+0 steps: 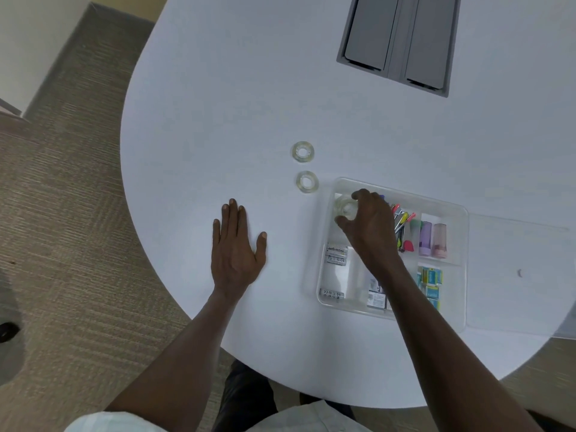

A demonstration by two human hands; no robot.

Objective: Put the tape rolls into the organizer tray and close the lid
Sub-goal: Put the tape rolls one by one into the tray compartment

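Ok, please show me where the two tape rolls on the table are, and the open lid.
far tape roll (pixel 303 151): head view, on its ring.
near tape roll (pixel 307 181): head view, on its ring.
open lid (pixel 517 272): head view, on its flat clear panel, right of the tray.

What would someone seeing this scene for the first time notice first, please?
Probably the right hand, its fingers closed on a clear tape roll in the far-left compartment of the transparent plastic organizer tray. Next, two more clear tape rolls lying left of the tray on the white round table, and the left hand resting flat.
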